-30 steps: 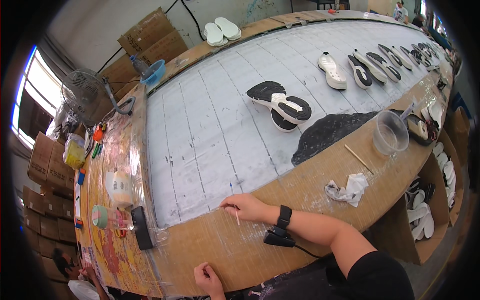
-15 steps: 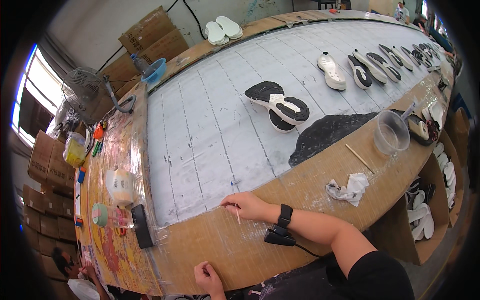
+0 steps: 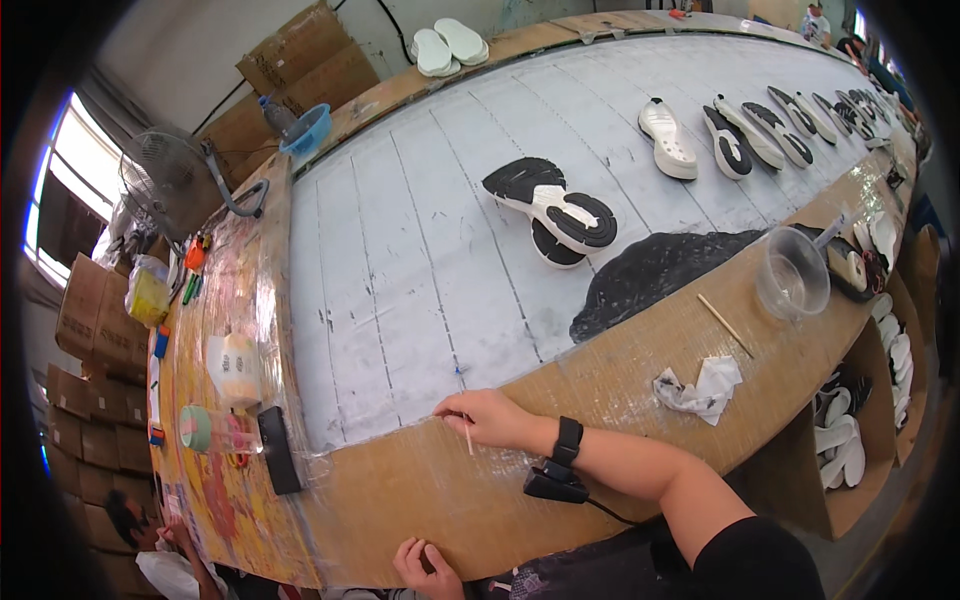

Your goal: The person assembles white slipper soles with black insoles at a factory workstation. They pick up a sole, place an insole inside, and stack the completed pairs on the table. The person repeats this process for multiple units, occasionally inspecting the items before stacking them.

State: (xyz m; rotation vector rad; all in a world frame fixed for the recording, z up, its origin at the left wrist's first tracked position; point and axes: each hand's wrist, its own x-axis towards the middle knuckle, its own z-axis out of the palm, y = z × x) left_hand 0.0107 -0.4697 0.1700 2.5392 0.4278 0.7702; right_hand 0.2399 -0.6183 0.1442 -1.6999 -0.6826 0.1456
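My right hand (image 3: 488, 418) rests at the near edge of the white sheet, its fingers pinched on a thin stick (image 3: 469, 438). The stick's pale end shows below the hand. Past the fingers is a small blue tip, too small to make out. My left hand (image 3: 428, 570) lies at the table's near edge, fingers loosely bent and the thumb apart, nothing visible in it. Beyond the right hand, two black-and-white shoe soles (image 3: 570, 215) lie crossed, one on top of the other. More soles (image 3: 668, 140) run in a row toward the far right.
A clear plastic cup (image 3: 790, 275), a wooden stick (image 3: 725, 325) and crumpled tissue (image 3: 700, 388) are on the brown table border (image 3: 600, 410). A black patch (image 3: 650, 280) marks the sheet. At left stand a bottle (image 3: 215, 430), a black box (image 3: 279, 450) and a fan (image 3: 165, 180).
My left hand's fingers have loosened, and the hand sits slightly lower and farther right. My right hand keeps its pinch on the thin stick. The whole view has shifted slightly.
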